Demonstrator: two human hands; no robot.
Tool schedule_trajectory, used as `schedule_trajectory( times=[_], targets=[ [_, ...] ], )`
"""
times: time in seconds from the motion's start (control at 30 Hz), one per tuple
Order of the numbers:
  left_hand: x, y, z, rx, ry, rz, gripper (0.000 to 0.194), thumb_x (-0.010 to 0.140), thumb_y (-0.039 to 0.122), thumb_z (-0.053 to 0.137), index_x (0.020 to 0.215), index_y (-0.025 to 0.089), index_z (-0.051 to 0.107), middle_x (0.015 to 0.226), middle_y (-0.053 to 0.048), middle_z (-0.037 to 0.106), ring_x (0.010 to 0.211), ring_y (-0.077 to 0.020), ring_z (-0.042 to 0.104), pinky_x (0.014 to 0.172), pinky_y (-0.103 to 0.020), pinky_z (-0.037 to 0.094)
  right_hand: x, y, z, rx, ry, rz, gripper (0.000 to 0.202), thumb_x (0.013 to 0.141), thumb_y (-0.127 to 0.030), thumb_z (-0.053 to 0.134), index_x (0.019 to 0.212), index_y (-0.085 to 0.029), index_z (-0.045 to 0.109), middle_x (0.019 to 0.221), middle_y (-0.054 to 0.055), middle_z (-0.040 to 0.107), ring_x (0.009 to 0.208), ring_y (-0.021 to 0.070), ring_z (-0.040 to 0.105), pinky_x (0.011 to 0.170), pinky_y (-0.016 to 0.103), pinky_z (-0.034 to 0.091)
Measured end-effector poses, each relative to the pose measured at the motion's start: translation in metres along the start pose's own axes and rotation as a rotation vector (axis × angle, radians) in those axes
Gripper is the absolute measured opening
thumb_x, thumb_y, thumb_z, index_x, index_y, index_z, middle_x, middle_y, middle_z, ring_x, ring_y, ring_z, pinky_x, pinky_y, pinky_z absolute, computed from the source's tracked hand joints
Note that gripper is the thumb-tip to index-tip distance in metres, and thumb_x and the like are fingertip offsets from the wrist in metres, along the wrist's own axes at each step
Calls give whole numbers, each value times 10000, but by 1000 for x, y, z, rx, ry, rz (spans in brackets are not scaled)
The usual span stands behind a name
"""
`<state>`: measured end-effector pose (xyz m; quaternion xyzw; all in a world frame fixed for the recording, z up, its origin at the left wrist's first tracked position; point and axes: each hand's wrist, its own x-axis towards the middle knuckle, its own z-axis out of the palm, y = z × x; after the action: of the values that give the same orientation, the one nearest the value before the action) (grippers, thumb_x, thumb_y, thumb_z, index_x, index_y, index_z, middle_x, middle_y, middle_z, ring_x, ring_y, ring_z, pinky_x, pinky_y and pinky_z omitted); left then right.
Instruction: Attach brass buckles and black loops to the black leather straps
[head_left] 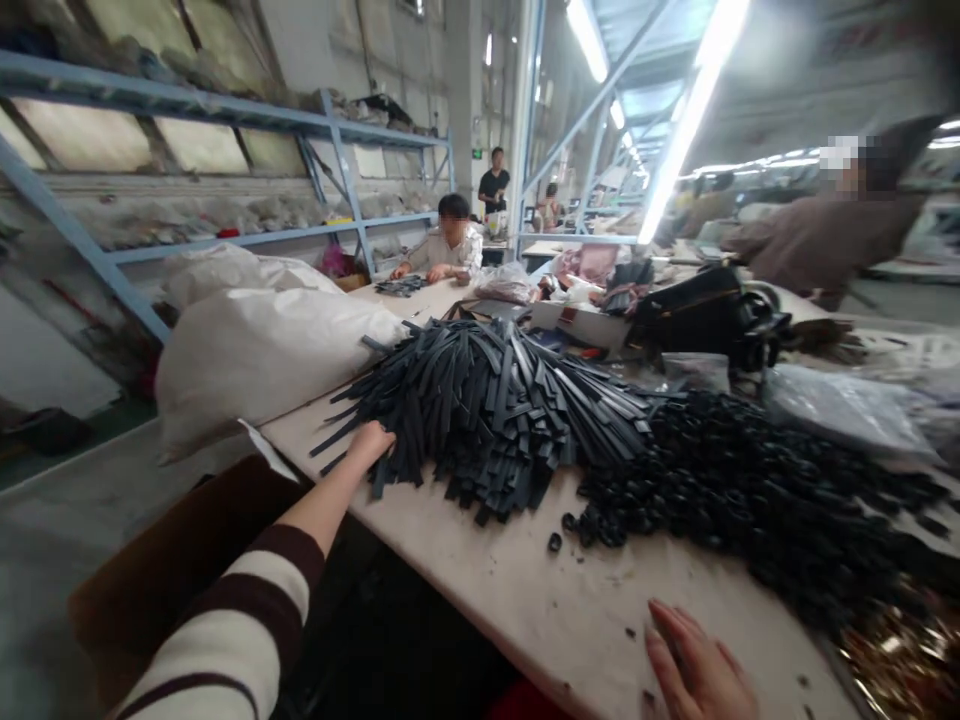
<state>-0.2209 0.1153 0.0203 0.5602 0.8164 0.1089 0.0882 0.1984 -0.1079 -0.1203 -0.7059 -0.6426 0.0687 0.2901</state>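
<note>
A big heap of flat black strips [487,410] lies fanned out on the table in front of me. At its left edge my left hand [372,445] reaches in with its fingers curled closed on strips; how many they hold is hidden. Nearer the table's front edge my right hand [697,660] hovers low over the tabletop, its fingers loosely bent and apart, with nothing visible in them. Beyond that hand spreads a pile of small black loops [720,480]. One single loop [554,542] sits apart from the pile.
Shiny gold-coloured metal pieces [900,640] lie at the lower right. A bulky white sack [255,340] leans against the table's left side. Behind the strips are a black bag [697,310] and clear plastic bags [847,405]. A co-worker [454,245] sits at the far end.
</note>
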Motion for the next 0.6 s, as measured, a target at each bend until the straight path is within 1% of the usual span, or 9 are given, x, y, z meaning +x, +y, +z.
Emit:
schedule_trajectory(
  times=[0.13, 0.2, 0.23, 0.27, 0.3, 0.33, 0.43, 0.5, 0.6],
  targets=[
    [-26, 26, -36, -55, 151, 62, 327, 859, 295, 381, 1045, 65, 522, 874, -94, 637, 803, -203, 609, 704, -294, 462, 3, -23, -13, 125, 49, 38, 357, 819, -422, 435, 1044, -201, 601, 1074, 95, 651, 1077, 285, 540, 944, 521, 326],
    [-61, 46, -47, -127, 221, 158, 345, 875, 330, 338, 1109, 116, 473, 927, -68, 628, 846, -178, 605, 753, -274, 459, 4, -34, -21, 253, 90, 81, 330, 821, -393, 451, 1037, -188, 593, 1077, 109, 636, 1073, 278, 529, 947, 505, 326],
    [-87, 57, -48, -280, 263, 261, 317, 852, 346, 392, 1074, 144, 495, 931, -55, 631, 853, -183, 607, 764, -281, 464, 5, -40, -26, 345, 114, 110, 331, 822, -399, 451, 1027, -178, 588, 1065, 118, 628, 1039, 269, 539, 920, 476, 360],
    [-116, 68, -45, -400, 229, 383, 281, 820, 351, 455, 1027, 175, 526, 956, -44, 634, 889, -191, 600, 795, -292, 464, 4, -47, -32, 452, 115, 146, 335, 827, -413, 440, 1012, -172, 582, 1025, 118, 628, 977, 253, 557, 870, 440, 401],
    [-148, 79, -39, -485, 160, 522, 233, 785, 330, 511, 970, 196, 560, 1009, -46, 629, 940, -201, 585, 834, -303, 454, 2, -55, -39, 574, 78, 183, 342, 833, -437, 422, 975, -170, 583, 937, 105, 633, 868, 228, 578, 784, 396, 441],
    [-181, 90, -29, -543, 13, 690, 171, 777, 291, 523, 905, 206, 598, 1046, -55, 624, 976, -206, 575, 865, -307, 443, 0, -63, -46, 712, -9, 224, 363, 840, -468, 395, 933, -170, 582, 820, 78, 625, 738, 198, 575, 675, 347, 456],
    [-265, 117, 9, -608, -412, 1043, 173, 798, 219, 508, 871, 246, 662, 1055, -66, 640, 978, -190, 587, 877, -293, 439, -11, -82, -70, 1137, -368, 344, 404, 829, -544, 369, 844, -179, 543, 577, -19, 509, 478, 111, 447, 450, 238, 353],
    [-297, 127, 32, -658, -537, 1039, 211, 818, 215, 484, 917, 255, 666, 1094, -74, 628, 1011, -196, 577, 900, -307, 428, -17, -84, -83, 1278, -471, 444, 364, 777, -547, 478, 790, -185, 507, 512, -66, 438, 422, 73, 368, 416, 201, 282],
    [-312, 132, 52, -785, -641, 931, 234, 818, 198, 470, 945, 241, 661, 1122, -74, 611, 1058, -200, 549, 942, -316, 399, -23, -74, -92, 1284, -428, 570, 362, 700, -521, 596, 708, -182, 471, 460, -96, 384, 402, 50, 311, 408, 181, 235]
  ],
)
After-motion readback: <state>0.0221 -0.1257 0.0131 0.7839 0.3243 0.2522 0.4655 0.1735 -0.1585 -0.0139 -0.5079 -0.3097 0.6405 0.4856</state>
